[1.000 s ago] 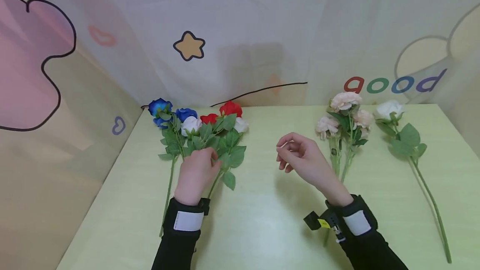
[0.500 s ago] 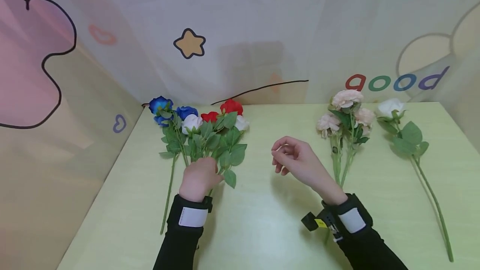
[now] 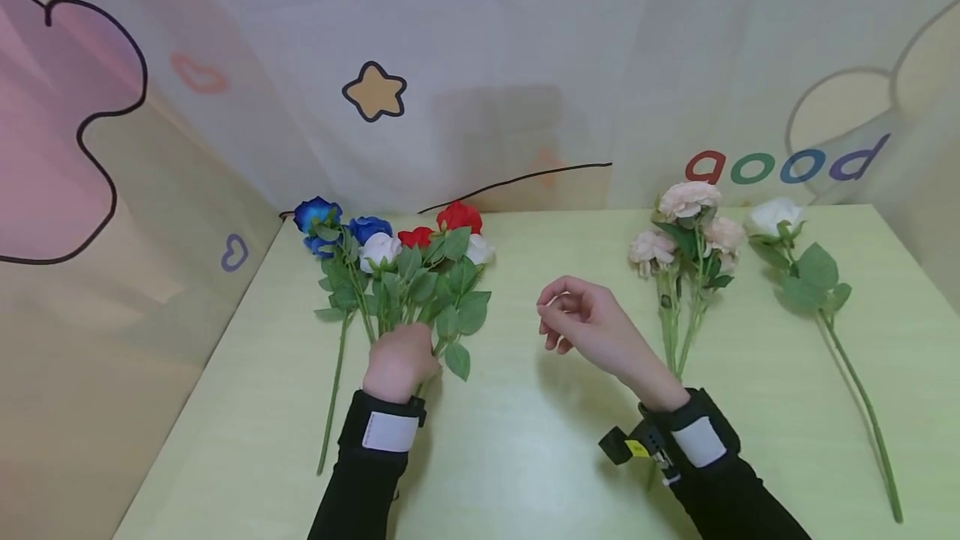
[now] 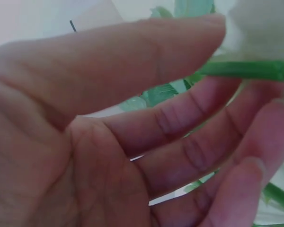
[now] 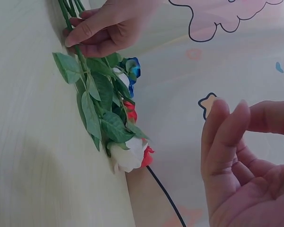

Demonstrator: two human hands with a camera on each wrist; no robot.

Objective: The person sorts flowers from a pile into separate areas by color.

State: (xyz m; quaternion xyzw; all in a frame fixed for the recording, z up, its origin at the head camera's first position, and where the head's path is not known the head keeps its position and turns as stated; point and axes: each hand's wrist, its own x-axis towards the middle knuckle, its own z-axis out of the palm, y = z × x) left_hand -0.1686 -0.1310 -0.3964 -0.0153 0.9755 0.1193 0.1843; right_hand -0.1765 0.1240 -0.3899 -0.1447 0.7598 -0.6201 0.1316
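Observation:
On the left of the table lies a group of artificial roses: blue roses (image 3: 317,213), red roses (image 3: 459,216) and white roses (image 3: 380,251), with green leaves spreading below them. My left hand (image 3: 401,361) is over their stems, just under the leaves. In the left wrist view, its thumb and forefinger pinch a green rose stem (image 4: 255,70); the other fingers curl beneath. The right wrist view also shows the left hand (image 5: 102,28) at the stems. My right hand (image 3: 588,323) hovers over the table's middle, fingers loosely curled and thumb near the fingertips, holding nothing.
To the right lie pale pink flowers (image 3: 690,200), their stems partly behind the right forearm. Farther right is a single white rose (image 3: 776,217) with a long stem. A printed cloth backdrop (image 3: 495,40) rises at the table's (image 3: 495,457) back edge.
My left hand has slid down the stems toward me and slightly right, lower below the leaves. The right hand has drifted a little left and nearer. The flowers have stayed in place.

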